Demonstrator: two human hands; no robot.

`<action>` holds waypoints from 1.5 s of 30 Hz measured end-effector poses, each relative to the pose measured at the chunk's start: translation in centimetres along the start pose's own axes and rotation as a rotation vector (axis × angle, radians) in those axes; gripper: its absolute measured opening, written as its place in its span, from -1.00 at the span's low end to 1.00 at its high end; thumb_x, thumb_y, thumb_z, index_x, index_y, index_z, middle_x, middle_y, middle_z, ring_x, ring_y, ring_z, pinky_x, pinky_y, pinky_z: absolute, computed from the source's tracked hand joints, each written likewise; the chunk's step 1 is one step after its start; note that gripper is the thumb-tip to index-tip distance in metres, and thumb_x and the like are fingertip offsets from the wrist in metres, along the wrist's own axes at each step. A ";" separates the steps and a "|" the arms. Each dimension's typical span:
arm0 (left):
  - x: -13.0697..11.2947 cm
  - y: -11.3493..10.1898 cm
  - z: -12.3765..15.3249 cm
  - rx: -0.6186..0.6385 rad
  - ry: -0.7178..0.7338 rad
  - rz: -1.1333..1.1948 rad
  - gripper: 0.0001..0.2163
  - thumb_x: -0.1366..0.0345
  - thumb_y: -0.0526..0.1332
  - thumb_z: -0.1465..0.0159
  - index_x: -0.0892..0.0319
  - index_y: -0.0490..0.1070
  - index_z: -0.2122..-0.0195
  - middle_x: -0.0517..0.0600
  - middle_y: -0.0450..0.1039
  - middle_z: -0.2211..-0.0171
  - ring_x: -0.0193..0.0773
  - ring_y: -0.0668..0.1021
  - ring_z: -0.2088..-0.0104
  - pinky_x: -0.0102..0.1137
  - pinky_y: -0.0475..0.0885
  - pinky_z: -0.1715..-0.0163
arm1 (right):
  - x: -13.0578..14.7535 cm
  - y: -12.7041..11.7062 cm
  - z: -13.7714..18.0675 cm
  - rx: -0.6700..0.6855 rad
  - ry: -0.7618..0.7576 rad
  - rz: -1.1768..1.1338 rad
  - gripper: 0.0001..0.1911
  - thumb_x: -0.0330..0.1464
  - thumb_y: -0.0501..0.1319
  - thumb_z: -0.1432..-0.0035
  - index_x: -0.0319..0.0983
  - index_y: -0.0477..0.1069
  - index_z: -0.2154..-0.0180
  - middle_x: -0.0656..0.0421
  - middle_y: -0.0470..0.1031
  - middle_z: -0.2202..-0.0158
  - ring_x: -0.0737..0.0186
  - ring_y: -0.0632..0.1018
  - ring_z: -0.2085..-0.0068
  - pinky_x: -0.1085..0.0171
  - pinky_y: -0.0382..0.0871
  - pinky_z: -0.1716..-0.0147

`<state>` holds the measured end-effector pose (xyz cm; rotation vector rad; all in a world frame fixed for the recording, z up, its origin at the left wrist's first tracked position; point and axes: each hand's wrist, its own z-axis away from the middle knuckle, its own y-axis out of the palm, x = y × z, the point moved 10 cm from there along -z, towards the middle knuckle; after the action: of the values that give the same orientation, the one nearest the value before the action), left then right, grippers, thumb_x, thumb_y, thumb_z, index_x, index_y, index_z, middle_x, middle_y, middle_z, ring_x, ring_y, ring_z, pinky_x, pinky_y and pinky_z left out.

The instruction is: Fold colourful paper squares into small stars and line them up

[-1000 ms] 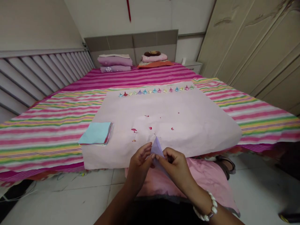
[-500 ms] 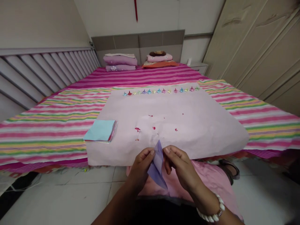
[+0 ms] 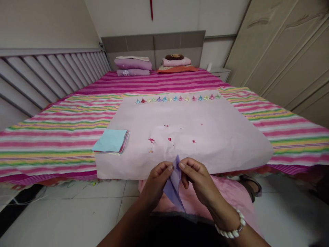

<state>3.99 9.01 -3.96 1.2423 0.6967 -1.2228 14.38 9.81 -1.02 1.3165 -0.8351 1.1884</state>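
A sheet of purple origami paper (image 3: 172, 189), partly folded to a point at the top, is held between my two hands over my lap. My left hand (image 3: 157, 181) pinches its left edge between thumb and fingers. On the other side, my right hand (image 3: 196, 180) pinches the paper near its upper tip. A white bead bracelet (image 3: 232, 231) circles my right wrist. To the left lies a stack of coloured paper (image 3: 111, 140) with a light blue sheet on top. Along the far side runs a row of small folded paper pieces (image 3: 175, 98) in several colours.
A pale pink sheet (image 3: 218, 137) with several small torn holes covers the front of the striped bed (image 3: 59, 127). Folded bedding (image 3: 133, 64) is piled by the headboard (image 3: 140, 44). A white railing (image 3: 56, 75) stands left, a wardrobe (image 3: 285, 51) right.
The fingers of both hands have shifted slightly at the paper's upper end, and a fold near its tip now looks more open. The camera view has moved a little.
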 end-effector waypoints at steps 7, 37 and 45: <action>0.3 0.1 -0.1 0.018 -0.013 0.014 -0.75 0.10 0.24 -0.18 0.22 0.40 0.36 -0.15 0.29 0.61 -0.43 0.29 0.59 -0.51 0.14 0.54 | -0.1 0.0 0.0 0.008 0.018 0.007 -0.69 -0.15 0.34 0.02 -0.25 0.36 0.49 0.36 0.26 0.73 0.44 0.24 0.70 0.40 0.02 0.66; 0.6 -1.9 -0.9 -0.153 0.050 -0.073 -0.75 0.22 0.29 -0.10 0.23 0.51 0.23 0.02 0.53 0.29 -0.28 0.49 0.34 -0.37 0.37 0.28 | -2.1 -1.2 -0.9 0.007 -0.038 0.180 -0.75 -0.50 0.17 0.18 -0.23 0.45 0.35 0.23 0.49 0.43 0.26 0.47 0.43 0.31 0.35 0.44; 1.4 -1.4 -1.2 -0.062 0.011 0.141 -0.64 0.37 0.44 0.12 0.27 0.50 0.25 0.08 0.57 0.28 -0.16 0.54 0.18 -0.31 0.35 0.11 | -2.8 -1.8 -1.4 -0.005 0.011 0.088 -0.82 -0.43 0.32 0.20 -0.24 0.46 0.41 0.24 0.49 0.51 0.30 0.45 0.50 0.31 0.34 0.44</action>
<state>3.25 9.93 -5.98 1.2266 0.6392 -1.0724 15.23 10.90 -4.40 1.2793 -0.8954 1.2608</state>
